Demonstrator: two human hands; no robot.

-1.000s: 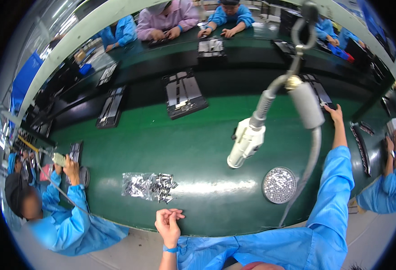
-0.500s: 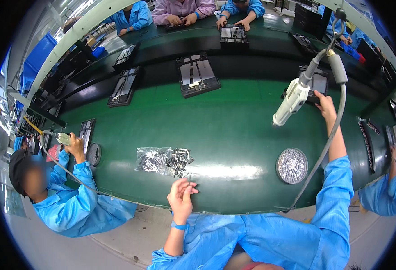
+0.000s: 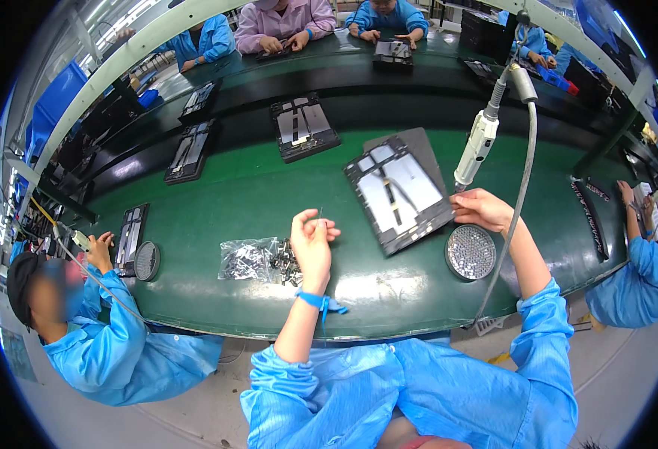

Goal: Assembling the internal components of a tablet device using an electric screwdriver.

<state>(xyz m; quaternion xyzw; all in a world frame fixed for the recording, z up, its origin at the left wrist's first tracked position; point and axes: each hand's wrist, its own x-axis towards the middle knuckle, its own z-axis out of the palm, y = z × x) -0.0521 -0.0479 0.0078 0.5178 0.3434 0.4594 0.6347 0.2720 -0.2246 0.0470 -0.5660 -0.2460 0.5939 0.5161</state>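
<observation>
Head view: right hand (image 3: 488,209) grips black-framed device (image 3: 402,196); left hand (image 3: 313,243) pinches thin rod (image 3: 321,213).

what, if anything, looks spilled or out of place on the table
Small loose parts lie jumbled beside the clear bag, left of the left hand on the green table. Being outside the bag, they look spilled, though perhaps tipped out deliberately.

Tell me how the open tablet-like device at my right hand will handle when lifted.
The open tablet-like device will probably stay stiff, as it looks like a flat, framed slab. It may be fragile: its pale inner panels and dark strips lie exposed. Broad and thin, it seems unlikely to roll.
</observation>
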